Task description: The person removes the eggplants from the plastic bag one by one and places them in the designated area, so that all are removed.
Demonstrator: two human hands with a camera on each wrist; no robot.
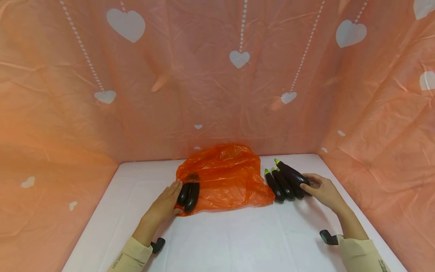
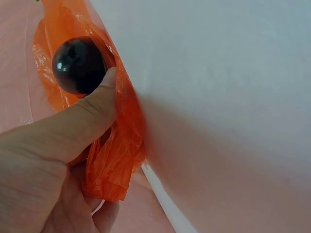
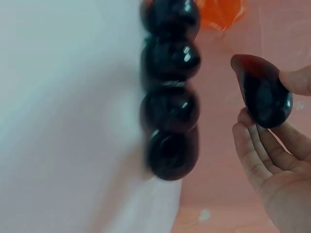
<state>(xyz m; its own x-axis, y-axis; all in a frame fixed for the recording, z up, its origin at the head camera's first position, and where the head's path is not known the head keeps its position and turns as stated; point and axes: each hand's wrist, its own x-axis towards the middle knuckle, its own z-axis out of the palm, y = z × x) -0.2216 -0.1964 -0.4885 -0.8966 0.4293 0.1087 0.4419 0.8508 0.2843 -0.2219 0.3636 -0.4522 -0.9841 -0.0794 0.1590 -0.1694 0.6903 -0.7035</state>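
Observation:
An orange plastic bag [image 1: 227, 185] lies spread across the table, with two dark eggplants [image 1: 192, 198] at its left end. Thin plastic covers their upper parts, while the rounded lower ends show at the opening. My left hand [image 1: 164, 204] pinches the bag's edge beside them; its thumb [image 2: 99, 99] lies against the plastic below a shiny eggplant end [image 2: 77, 65]. On the right, my right hand [image 1: 324, 190] holds another eggplant [image 1: 291, 174] between thumb and fingers, raised off the table. Several eggplants [image 3: 170, 109] lie side by side just left of that hand.
The white table [image 1: 224, 241] runs up to orange sheeting [image 1: 204, 94] with pale hearts, which stands at the back and both sides. The bag's right corner reaches the row of eggplants. A black device [image 1: 328, 237] sits at the right wrist, another [image 1: 158, 245] at the left.

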